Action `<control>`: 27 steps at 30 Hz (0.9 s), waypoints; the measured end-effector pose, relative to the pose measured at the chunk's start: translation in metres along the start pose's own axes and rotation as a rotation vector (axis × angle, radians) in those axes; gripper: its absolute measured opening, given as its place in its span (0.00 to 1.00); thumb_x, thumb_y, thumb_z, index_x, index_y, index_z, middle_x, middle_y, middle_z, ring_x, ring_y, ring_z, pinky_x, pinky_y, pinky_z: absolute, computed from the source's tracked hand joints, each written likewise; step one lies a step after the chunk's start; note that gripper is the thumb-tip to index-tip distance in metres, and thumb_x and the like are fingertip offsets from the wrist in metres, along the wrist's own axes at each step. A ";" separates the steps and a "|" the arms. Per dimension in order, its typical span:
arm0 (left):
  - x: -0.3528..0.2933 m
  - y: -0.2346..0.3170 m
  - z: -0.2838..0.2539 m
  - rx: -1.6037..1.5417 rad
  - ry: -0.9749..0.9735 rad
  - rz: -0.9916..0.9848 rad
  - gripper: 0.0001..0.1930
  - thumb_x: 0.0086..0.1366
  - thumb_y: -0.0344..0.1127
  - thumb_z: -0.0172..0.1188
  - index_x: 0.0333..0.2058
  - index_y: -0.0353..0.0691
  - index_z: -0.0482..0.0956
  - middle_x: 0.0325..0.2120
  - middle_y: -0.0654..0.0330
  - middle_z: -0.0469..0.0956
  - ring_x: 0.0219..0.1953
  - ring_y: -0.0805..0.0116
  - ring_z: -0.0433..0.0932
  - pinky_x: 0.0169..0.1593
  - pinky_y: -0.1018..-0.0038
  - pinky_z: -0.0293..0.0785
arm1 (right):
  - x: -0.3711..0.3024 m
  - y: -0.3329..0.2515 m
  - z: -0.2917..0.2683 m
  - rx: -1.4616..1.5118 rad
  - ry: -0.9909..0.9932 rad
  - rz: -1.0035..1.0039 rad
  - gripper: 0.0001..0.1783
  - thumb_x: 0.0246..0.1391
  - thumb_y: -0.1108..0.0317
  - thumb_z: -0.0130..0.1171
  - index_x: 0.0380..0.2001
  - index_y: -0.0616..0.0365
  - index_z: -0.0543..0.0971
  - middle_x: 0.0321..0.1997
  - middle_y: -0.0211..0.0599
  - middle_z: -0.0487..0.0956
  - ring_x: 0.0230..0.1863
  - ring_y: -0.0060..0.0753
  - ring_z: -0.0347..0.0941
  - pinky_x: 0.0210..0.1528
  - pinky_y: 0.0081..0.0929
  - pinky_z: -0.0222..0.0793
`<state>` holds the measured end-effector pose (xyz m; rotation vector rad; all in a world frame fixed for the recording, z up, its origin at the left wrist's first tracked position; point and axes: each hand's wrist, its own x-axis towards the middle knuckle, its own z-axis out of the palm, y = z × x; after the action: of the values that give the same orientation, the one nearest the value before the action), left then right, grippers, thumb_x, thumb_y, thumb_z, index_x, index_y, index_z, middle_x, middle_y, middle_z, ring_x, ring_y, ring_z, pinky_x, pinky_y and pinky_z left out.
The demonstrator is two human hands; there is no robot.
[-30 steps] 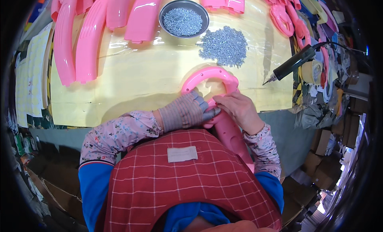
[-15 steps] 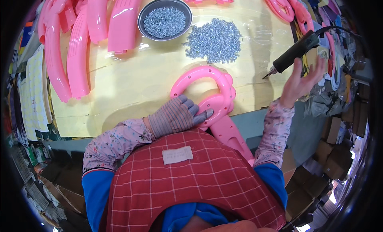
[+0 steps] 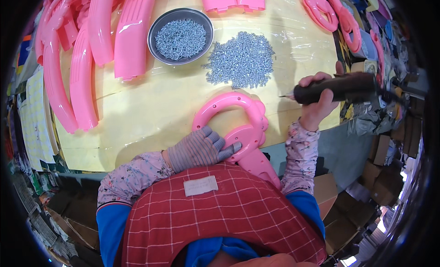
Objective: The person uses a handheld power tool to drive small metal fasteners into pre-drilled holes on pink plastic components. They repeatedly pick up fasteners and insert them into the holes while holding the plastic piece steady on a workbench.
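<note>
My left hand [image 3: 196, 149], in a grey striped glove with bare thumb tip or covered fingers I cannot fully make out, grips the near left side of a pink plastic part [image 3: 247, 136]. This part has an open loop, a rounded body with small screw holes, and an arm running back against my apron. Bare fingers of my right hand [image 3: 321, 99] are wrapped round a black electric screwdriver [image 3: 339, 89]. Its bit points left, above the table and apart from the pink part. A heap of small silver screws [image 3: 243, 59] lies beyond the part.
A metal bowl [image 3: 181, 53] of screws stands left of the heap. Long curved pink pieces [image 3: 82, 79] lie at the far left, more pink pieces [image 3: 233, 0] at the back. Pink looped parts [image 3: 321, 12] lie at the far right. Cardboard boxes [image 3: 343, 216] stand below the table's right side.
My right hand, open beside the hanging screwdriver before, has closed round it and brought it left and lower. My left hand keeps its grip on the pink part. The whole view has shifted slightly.
</note>
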<state>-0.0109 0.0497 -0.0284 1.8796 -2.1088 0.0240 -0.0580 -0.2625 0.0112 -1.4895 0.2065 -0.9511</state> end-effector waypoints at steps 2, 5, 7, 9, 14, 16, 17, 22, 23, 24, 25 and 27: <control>0.002 -0.001 0.000 -0.014 -0.010 0.008 0.28 0.59 0.35 0.56 0.60 0.48 0.74 0.23 0.70 0.67 0.26 0.73 0.69 0.36 0.74 0.68 | -0.011 -0.001 0.021 -0.009 -0.007 -0.011 0.65 0.51 0.34 0.68 0.70 0.74 0.46 0.31 0.46 0.78 0.27 0.38 0.78 0.35 0.36 0.79; 0.002 -0.002 0.000 -0.014 -0.011 0.016 0.27 0.59 0.35 0.56 0.60 0.47 0.73 0.23 0.70 0.68 0.26 0.73 0.69 0.36 0.73 0.68 | -0.016 -0.002 0.035 0.123 -0.090 0.103 0.64 0.50 0.33 0.68 0.70 0.71 0.50 0.30 0.48 0.78 0.30 0.39 0.79 0.38 0.38 0.80; 0.002 -0.002 0.000 -0.015 -0.010 0.014 0.27 0.60 0.36 0.55 0.60 0.47 0.73 0.24 0.69 0.68 0.26 0.73 0.69 0.36 0.73 0.67 | -0.015 -0.005 0.036 0.155 -0.163 0.211 0.62 0.49 0.33 0.69 0.69 0.70 0.53 0.31 0.48 0.78 0.31 0.40 0.78 0.39 0.38 0.79; 0.002 -0.001 0.001 -0.022 -0.023 0.011 0.27 0.61 0.36 0.55 0.60 0.47 0.73 0.24 0.69 0.68 0.26 0.73 0.70 0.36 0.73 0.67 | -0.016 -0.005 0.038 0.183 -0.203 0.255 0.60 0.49 0.34 0.69 0.67 0.69 0.56 0.31 0.48 0.78 0.31 0.40 0.78 0.40 0.38 0.79; 0.002 -0.002 0.002 -0.023 -0.007 0.013 0.26 0.62 0.37 0.54 0.60 0.46 0.73 0.24 0.69 0.69 0.27 0.73 0.70 0.36 0.72 0.67 | -0.028 -0.019 0.060 0.321 -0.291 0.149 0.55 0.49 0.36 0.71 0.66 0.64 0.60 0.31 0.44 0.78 0.33 0.40 0.77 0.41 0.40 0.76; 0.002 -0.002 0.002 -0.023 0.000 0.007 0.25 0.62 0.37 0.54 0.60 0.46 0.73 0.24 0.69 0.69 0.27 0.73 0.70 0.36 0.72 0.67 | -0.028 -0.026 0.068 0.390 -0.382 0.040 0.53 0.51 0.37 0.70 0.66 0.62 0.60 0.33 0.43 0.78 0.34 0.40 0.77 0.41 0.40 0.75; 0.001 -0.002 0.002 -0.030 0.006 0.007 0.25 0.62 0.37 0.54 0.60 0.46 0.74 0.24 0.69 0.69 0.27 0.73 0.71 0.36 0.72 0.67 | -0.028 -0.029 0.069 0.401 -0.409 0.032 0.52 0.52 0.38 0.70 0.66 0.62 0.60 0.34 0.43 0.78 0.34 0.40 0.76 0.42 0.40 0.75; 0.001 -0.002 0.002 -0.051 0.013 0.004 0.25 0.62 0.37 0.54 0.59 0.46 0.74 0.24 0.69 0.70 0.27 0.73 0.71 0.35 0.72 0.67 | -0.031 -0.033 0.081 0.321 -0.420 0.032 0.48 0.53 0.34 0.67 0.61 0.62 0.64 0.32 0.41 0.76 0.30 0.37 0.75 0.36 0.38 0.73; 0.002 -0.002 0.002 -0.053 0.013 0.002 0.25 0.62 0.37 0.54 0.59 0.46 0.74 0.24 0.69 0.70 0.27 0.73 0.71 0.35 0.72 0.67 | -0.033 -0.031 0.084 0.273 -0.398 0.036 0.48 0.52 0.32 0.66 0.60 0.62 0.66 0.29 0.41 0.76 0.27 0.36 0.74 0.32 0.37 0.73; 0.002 -0.002 0.002 -0.056 0.012 -0.001 0.25 0.62 0.37 0.54 0.59 0.46 0.74 0.24 0.69 0.70 0.27 0.73 0.71 0.35 0.72 0.67 | -0.035 -0.029 0.085 0.250 -0.399 0.069 0.47 0.52 0.32 0.66 0.58 0.61 0.66 0.29 0.41 0.75 0.27 0.36 0.74 0.32 0.37 0.73; 0.002 -0.001 0.002 -0.059 0.011 -0.004 0.25 0.62 0.37 0.54 0.59 0.46 0.74 0.24 0.68 0.70 0.27 0.72 0.72 0.35 0.72 0.67 | -0.036 -0.029 0.085 0.241 -0.411 0.116 0.46 0.52 0.32 0.66 0.57 0.61 0.66 0.29 0.41 0.75 0.28 0.36 0.74 0.32 0.37 0.73; 0.001 -0.001 0.003 -0.057 0.013 -0.009 0.25 0.62 0.37 0.53 0.60 0.46 0.74 0.24 0.68 0.70 0.27 0.72 0.72 0.35 0.72 0.68 | -0.037 -0.029 0.085 0.221 -0.438 0.211 0.45 0.51 0.32 0.67 0.53 0.60 0.66 0.29 0.41 0.75 0.29 0.36 0.75 0.33 0.37 0.74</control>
<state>-0.0109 0.0478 -0.0308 1.8511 -2.0706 -0.0252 -0.0380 -0.1695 0.0330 -1.4009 -0.0593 -0.4472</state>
